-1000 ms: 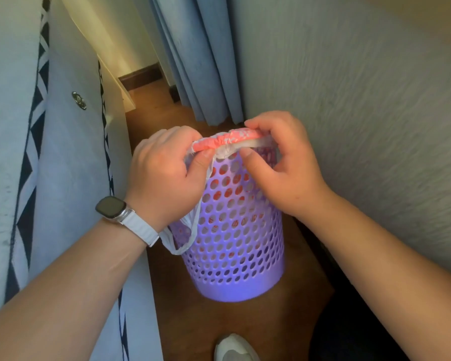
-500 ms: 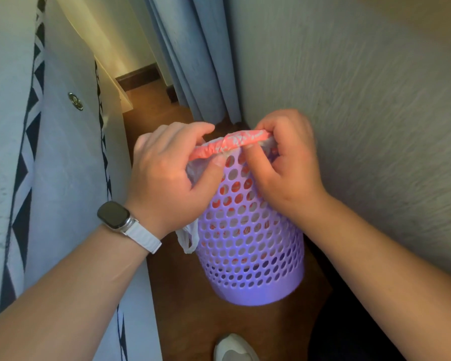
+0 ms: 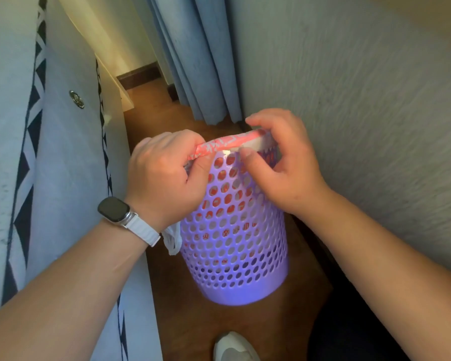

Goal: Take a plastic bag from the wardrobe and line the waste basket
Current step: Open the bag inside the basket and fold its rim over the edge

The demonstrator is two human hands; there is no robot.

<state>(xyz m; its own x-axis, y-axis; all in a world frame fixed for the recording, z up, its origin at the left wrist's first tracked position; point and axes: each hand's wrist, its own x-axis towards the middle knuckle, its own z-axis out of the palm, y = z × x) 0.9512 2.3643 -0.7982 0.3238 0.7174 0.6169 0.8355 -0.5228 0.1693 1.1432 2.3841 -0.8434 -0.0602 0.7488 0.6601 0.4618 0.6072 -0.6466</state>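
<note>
A purple perforated waste basket (image 3: pixel 235 256) stands on the wooden floor between a bed and a wall. A white plastic bag with red print (image 3: pixel 229 143) sits inside it, its red showing through the holes, and its edge is folded over the near rim. My left hand (image 3: pixel 167 175) grips the bag's edge at the rim's left side. My right hand (image 3: pixel 281 162) pinches the bag's edge at the right side, thumb on the outside of the rim. A white bag handle (image 3: pixel 173 239) hangs down below my left wrist.
A bed with a grey cover and black diamond trim (image 3: pixel 50 178) fills the left. A textured grey wall (image 3: pixel 362 113) stands close on the right, with blue curtains (image 3: pixel 193 56) behind the basket. A white shoe (image 3: pixel 235 347) shows at the bottom.
Both hands have slid apart along the rim, spreading the bag's folded edge wider. The hanging handle has shortened and the basket now tilts slightly.
</note>
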